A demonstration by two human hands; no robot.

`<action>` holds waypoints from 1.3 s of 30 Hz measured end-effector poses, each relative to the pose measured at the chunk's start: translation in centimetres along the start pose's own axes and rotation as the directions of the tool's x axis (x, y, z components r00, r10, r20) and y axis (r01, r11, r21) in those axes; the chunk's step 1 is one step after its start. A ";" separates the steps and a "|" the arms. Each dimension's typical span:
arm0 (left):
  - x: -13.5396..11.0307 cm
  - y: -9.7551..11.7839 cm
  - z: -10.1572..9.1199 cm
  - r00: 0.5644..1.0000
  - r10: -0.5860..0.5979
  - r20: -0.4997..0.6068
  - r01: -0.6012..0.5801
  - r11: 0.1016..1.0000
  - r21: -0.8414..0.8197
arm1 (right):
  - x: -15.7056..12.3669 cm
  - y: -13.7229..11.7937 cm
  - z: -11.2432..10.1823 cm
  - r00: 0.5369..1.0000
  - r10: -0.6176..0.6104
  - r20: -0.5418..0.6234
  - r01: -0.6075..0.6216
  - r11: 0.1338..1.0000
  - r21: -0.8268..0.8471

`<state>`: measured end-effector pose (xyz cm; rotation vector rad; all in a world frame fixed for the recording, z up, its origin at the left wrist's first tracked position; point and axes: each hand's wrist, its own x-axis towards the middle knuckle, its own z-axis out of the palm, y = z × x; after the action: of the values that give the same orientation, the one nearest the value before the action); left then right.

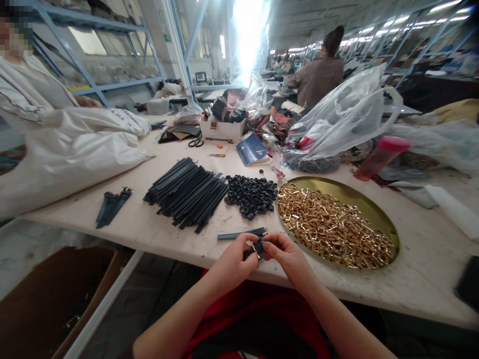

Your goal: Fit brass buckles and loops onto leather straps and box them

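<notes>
At the table's front edge, my left hand (237, 257) and my right hand (286, 253) are closed on a short dark strap (258, 245), with a bit of gold metal showing at my left fingertips. My fingers hide much of it. Just beyond them lies another dark strap (239, 234) with gold metal at its right end. Farther back is a stack of flat black strips (187, 192), beside a heap of small black loops (252, 194). To the right, many gold buckles (333, 227) lie in a round gold tray (339, 192).
A bundle of buckled straps (113, 205) lies left, near a large white sack (75, 159). At the back are scissors (196, 142), a blue booklet (253, 149), a plastic bag (337, 124) and a pink-lidded bottle (381, 157). A cardboard box (48, 294) stands below left. Two people are nearby.
</notes>
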<state>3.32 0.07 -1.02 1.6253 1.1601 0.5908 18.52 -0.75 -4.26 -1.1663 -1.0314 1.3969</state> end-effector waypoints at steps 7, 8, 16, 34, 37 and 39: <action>-0.6 -0.1 0.1 1.000 -0.016 -0.003 0.015 0.993 -0.113 | -1.6 -0.7 0.9 0.991 0.110 0.076 -0.125 0.961 0.245; -0.6 -0.2 0.1 1.000 -0.026 -0.004 0.026 0.994 -0.107 | -1.7 -0.7 0.9 0.987 0.136 0.084 -0.154 0.950 0.271; -0.7 -1.1 -0.3 0.993 -0.084 -0.081 0.092 0.990 0.108 | -1.8 0.2 0.6 0.893 0.306 0.329 -0.403 0.869 0.286; -0.6 -1.8 0.3 0.952 -0.213 0.221 0.289 0.864 -0.411 | -1.8 1.6 0.5 0.990 -0.141 -0.009 0.109 0.800 -0.590; -0.4 -2.2 1.3 0.948 -0.226 0.223 0.307 0.830 -0.466 | -1.8 2.0 0.7 0.984 -0.158 -0.081 0.081 0.803 -0.591; -0.3 -2.4 1.8 0.952 -0.214 0.217 0.295 0.829 -0.475 | -1.7 2.5 0.9 0.975 -0.166 -0.148 0.055 0.826 -0.562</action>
<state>3.72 -0.91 -3.81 1.0263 0.9813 0.5266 17.31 -2.75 -6.33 -1.5959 -1.3923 0.8824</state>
